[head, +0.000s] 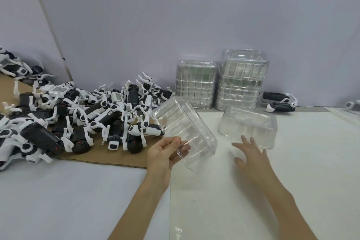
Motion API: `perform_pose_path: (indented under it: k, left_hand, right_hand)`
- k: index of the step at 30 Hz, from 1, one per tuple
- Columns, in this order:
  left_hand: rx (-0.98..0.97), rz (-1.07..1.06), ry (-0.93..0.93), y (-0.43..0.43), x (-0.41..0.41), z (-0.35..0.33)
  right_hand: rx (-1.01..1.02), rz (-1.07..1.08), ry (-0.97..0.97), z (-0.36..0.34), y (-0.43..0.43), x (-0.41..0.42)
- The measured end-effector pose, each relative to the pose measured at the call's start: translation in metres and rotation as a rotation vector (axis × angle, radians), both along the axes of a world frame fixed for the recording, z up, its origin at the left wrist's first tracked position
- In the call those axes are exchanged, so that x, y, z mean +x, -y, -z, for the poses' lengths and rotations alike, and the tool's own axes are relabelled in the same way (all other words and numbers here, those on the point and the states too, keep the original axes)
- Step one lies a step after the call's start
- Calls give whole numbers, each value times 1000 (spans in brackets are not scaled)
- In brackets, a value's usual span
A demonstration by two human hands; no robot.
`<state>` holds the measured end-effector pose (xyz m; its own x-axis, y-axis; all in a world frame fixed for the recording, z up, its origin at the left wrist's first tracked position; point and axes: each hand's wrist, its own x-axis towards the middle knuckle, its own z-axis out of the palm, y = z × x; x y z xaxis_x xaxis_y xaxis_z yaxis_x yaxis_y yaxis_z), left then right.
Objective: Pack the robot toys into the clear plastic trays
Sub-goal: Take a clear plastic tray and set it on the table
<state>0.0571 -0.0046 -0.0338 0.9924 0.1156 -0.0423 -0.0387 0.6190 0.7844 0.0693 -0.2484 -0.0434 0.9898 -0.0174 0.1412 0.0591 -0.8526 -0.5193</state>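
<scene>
My left hand (165, 152) grips the near edge of a clear plastic tray (181, 122), which is lifted and tilted above the table. My right hand (250, 154) is spread with straight fingers just in front of a second clear tray (251, 124) that rests on the white table; it holds nothing. A big heap of black-and-white robot toys (78, 111) lies on brown cardboard at the left. Two stacks of clear trays (220, 82) stand against the back wall.
Two more robot toys (278, 101) lie by the wall to the right of the stacks, and another (353, 104) shows at the right edge. The cardboard sheet (109, 160) ends just left of my left hand. A grey wall closes off the back.
</scene>
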Motion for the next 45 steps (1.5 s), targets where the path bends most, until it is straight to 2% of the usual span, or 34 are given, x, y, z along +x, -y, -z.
perform_pose_path:
  k: [1,3,5,8,10,13,21,26,29,32,35,37,41,42,45]
  left_hand:
    - [10,-2,1,0,0,0]
    - [41,-8,13,2,-1,-1]
    - [128,6,62,7,-4,-1]
    - [310,159,192,18,-11,-1]
    - [385,283,250,24,-17,0]
    - [391,361,290,30,-21,-2]
    - [380,143,260,35,-20,-8]
    - [378,64,170,33,-17,-8]
    - [378,43,160,31,-14,-7]
    - [292,116,211,27,-13,-9]
    - [212,65,177,14,-8,-11]
    - [120,43,123,4,-5,-11]
    - [16,-27,-41,-5,-2,-7]
    - [1,-44,-69,-6,-1,-6]
    - [-41,-73,-124,-8,0,-6]
  right_hand:
    - [108,-14,68,-2,-2,-1]
    - [488,2,296,-11,-15,-10]
    - [706,-88,422,-23,-30,-19]
    - [701,-296,391,-26,-50,-27]
    - [687,-305,367,-24,-55,-28]
    - [734,-312,328,-22,-53,-28]
    - [783,-339,290,-27,-60,-32]
    - [837,-335,224,-27,-57,-31]
    - [871,-349,258,-32,-52,-28]
    - [993,-211,366,-35,-37,-21]
    - [1079,-1,508,-37,-11,-16]
    - [937,53,620,-35,4,-16]
    - [343,85,707,-28,15,-13]
    - [192,104,654,-25,14,-11]
    - [-131,166,285,-13,10,-8]
